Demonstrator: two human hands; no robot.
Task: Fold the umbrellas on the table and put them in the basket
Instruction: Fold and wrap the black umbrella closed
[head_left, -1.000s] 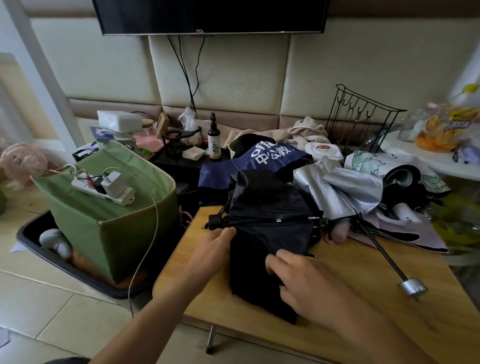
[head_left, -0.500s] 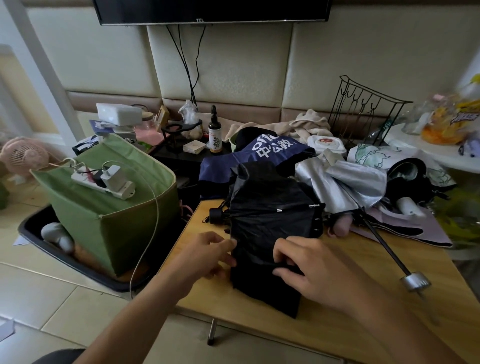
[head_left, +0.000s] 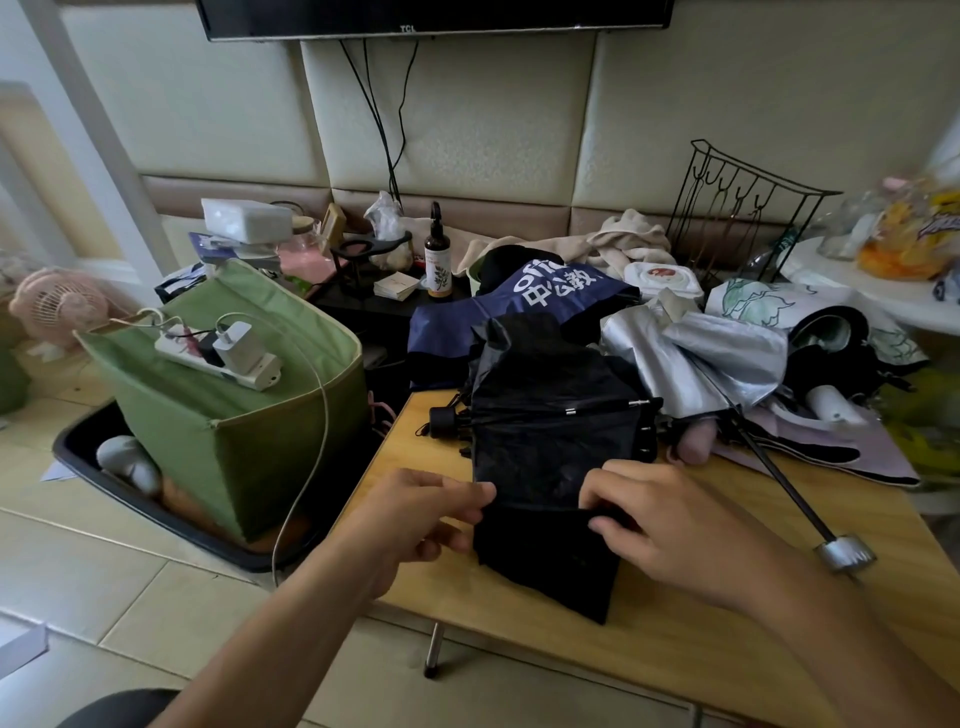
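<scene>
A black umbrella (head_left: 545, 415) lies collapsed on the wooden table (head_left: 727, 613), its canopy loose and its tip pointing left. My left hand (head_left: 426, 514) pinches the canopy's left edge. My right hand (head_left: 660, 525) grips a fold of the black fabric near the front. Behind it lie a navy umbrella (head_left: 519, 301) with white lettering and a silver umbrella (head_left: 696, 358) whose dark shaft ends in a silver handle (head_left: 844, 553) at the right. A green fabric basket (head_left: 249, 441) stands on the floor left of the table.
A white power strip (head_left: 223, 358) with a charger lies across the basket's top, its cable hanging down. The basket sits in a black tray (head_left: 104, 483). Clothes, a brown bottle (head_left: 437, 260), a wire rack (head_left: 743, 208) and a printed umbrella (head_left: 769, 306) crowd the back.
My left hand moved from the umbrella's tip down to the canopy's left edge. My right hand shifted slightly and took hold of a fold. The camera view moved a little closer.
</scene>
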